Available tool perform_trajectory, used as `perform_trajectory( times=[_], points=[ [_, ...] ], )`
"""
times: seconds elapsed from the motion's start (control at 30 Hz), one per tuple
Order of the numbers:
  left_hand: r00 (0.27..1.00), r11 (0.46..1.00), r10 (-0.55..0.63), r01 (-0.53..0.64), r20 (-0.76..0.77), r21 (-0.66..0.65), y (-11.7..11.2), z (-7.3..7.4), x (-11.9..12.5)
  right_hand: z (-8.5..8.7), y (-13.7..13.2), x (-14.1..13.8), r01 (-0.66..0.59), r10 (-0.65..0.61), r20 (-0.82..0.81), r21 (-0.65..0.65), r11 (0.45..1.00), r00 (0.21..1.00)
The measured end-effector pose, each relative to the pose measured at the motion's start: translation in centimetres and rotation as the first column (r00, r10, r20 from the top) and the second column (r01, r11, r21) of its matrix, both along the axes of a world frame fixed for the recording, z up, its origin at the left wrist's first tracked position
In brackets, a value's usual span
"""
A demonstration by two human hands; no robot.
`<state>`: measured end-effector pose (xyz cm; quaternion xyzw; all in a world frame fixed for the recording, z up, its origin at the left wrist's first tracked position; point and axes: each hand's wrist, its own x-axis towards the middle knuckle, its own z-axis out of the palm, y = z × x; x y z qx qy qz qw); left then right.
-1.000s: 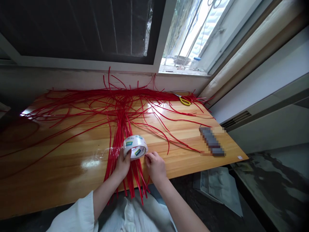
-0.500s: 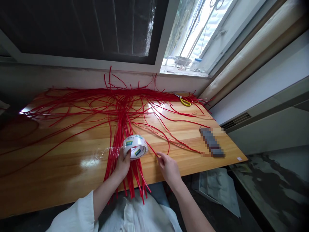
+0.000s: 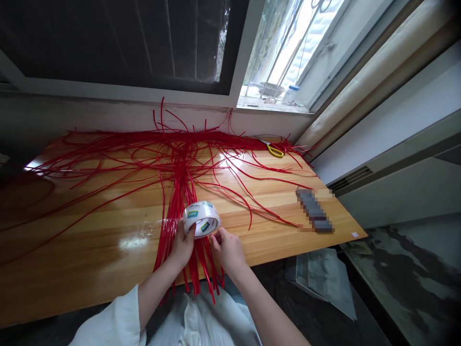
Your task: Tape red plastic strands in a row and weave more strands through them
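Note:
My left hand (image 3: 183, 246) is closed on a roll of clear packing tape (image 3: 193, 214), thumb inside its core. The roll sits over a bundle of red strands (image 3: 169, 245) whose cut ends hang past the table's near edge. A clear strip of tape (image 3: 151, 228) stretches left from the roll across the bundle. My right hand (image 3: 228, 249) is just right of the roll, fingers pinched at the bundle's right side. A red strand appears to run down below those fingers; their tips are partly hidden.
More red strands (image 3: 118, 140) spread across the back of the wooden table (image 3: 90, 259). Yellow-handled scissors (image 3: 275, 151) lie among them at the back right. A blurred dark object (image 3: 315, 211) lies near the right edge. Behind stands a window (image 3: 284, 53).
My right hand has moved left with a red strand, from the open table to the bundle beside the tape roll. My left hand and the roll have barely moved.

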<state>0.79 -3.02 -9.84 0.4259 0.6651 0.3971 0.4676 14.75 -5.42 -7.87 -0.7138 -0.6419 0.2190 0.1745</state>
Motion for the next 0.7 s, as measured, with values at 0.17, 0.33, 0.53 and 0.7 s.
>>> perform_trajectory(
  times=[0.17,0.33,0.53,0.7],
  points=[
    [1.000,0.999,-0.015,0.015,-0.008,0.038,0.0,-0.6,0.0,-0.2,0.1,0.4,-0.036,0.036,-0.037,-0.014,0.999,0.999],
    [0.998,0.998,-0.037,0.040,-0.054,0.056,0.0,-1.1,0.2,0.1,0.2,0.1,-0.051,0.049,-0.070,-0.031,0.998,0.996],
    [0.984,0.995,-0.070,0.081,-0.166,0.058,0.0,-0.6,0.4,1.1,0.7,1.7,-0.041,0.027,-0.119,-0.121,0.992,0.993],
    [0.986,0.994,-0.074,0.085,-0.147,0.066,0.0,-0.2,0.5,2.5,3.8,8.1,0.187,-0.187,-0.066,-0.004,0.982,0.980]
  ],
)
